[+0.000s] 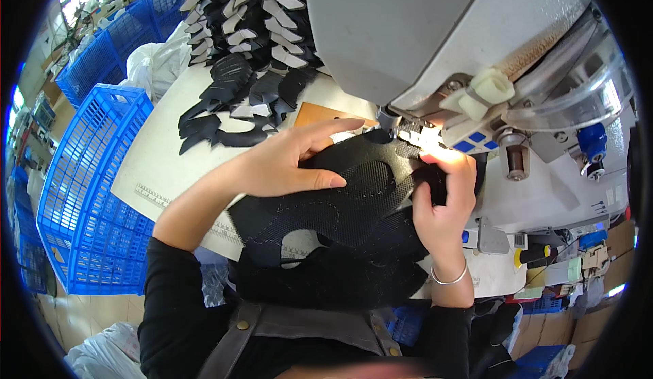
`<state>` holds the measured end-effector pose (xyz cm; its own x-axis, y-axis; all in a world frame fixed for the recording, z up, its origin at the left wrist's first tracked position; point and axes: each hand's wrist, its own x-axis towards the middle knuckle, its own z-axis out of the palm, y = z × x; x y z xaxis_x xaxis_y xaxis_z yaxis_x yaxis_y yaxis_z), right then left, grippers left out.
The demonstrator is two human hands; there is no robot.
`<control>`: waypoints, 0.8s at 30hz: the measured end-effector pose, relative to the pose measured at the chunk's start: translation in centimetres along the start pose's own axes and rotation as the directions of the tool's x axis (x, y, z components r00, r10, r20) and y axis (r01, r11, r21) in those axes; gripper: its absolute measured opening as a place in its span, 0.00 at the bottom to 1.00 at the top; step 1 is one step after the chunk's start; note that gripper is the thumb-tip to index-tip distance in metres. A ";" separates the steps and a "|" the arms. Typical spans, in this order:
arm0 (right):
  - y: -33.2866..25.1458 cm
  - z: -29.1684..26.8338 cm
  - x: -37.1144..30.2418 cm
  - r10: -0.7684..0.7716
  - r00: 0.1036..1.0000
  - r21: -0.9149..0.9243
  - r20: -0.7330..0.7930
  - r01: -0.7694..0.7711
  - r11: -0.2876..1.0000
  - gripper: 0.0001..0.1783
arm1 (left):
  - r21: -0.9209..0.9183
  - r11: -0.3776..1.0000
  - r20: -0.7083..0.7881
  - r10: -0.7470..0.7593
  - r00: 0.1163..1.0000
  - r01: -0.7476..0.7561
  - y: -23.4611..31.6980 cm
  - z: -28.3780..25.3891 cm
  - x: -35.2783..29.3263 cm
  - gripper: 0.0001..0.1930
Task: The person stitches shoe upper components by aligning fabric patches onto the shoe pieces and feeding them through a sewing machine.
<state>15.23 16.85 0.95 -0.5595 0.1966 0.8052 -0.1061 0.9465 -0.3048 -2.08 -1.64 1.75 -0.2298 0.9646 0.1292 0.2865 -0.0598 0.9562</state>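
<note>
A black mesh shoe upper (320, 209) with curved cut-outs lies across the table's near edge, its far edge under the needle area of a sewing machine (389, 117). My left hand (286, 158) rests on its upper left part, thumb and forefinger spread apart, the other fingers partly hidden. On the right edge, close to the lit needle area, my right hand (445, 202) grips the upper between bent fingers and thumb. Bright light washes out the right fingertips. Part of the upper hangs toward my lap.
Stacked black and white cut pieces (262, 22) and loose black pieces (224, 107) lie at the table's far left. A blue plastic crate (95, 195) stands left of the white table (163, 147). A yellow-and-black thread spool (532, 255) sits at the right.
</note>
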 end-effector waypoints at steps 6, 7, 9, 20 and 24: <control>0.8 -0.3 0.1 -0.132 0.990 0.059 0.041 0.129 0.990 0.15 | 0.455 0.889 -0.107 0.121 0.987 -0.060 0.8 1.0 -1.4 0.32; 0.9 -0.2 0.1 -0.123 0.992 0.049 0.038 0.121 0.991 0.15 | 0.456 0.890 -0.130 0.070 0.989 -0.003 0.9 1.2 -1.4 0.33; 1.1 0.3 0.1 -0.119 0.992 0.055 -0.041 0.121 0.991 0.15 | 0.443 0.896 -0.141 0.117 0.983 -0.043 0.9 1.4 -1.4 0.33; 2.3 -0.2 0.2 -0.002 0.999 0.061 0.037 -0.001 0.998 0.14 | 0.391 0.900 -0.147 0.266 0.953 -0.191 0.6 2.8 -1.9 0.36; 2.5 0.1 0.2 -0.130 0.991 0.013 -0.032 0.130 0.991 0.14 | 0.535 0.845 -0.160 0.089 0.983 0.011 1.7 3.1 -2.5 0.39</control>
<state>14.77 19.19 0.33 -0.5144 0.0803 0.8538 -0.1884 0.9607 -0.2039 1.84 -3.35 2.20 -0.3491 0.9020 0.2541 0.7374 0.0971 0.6685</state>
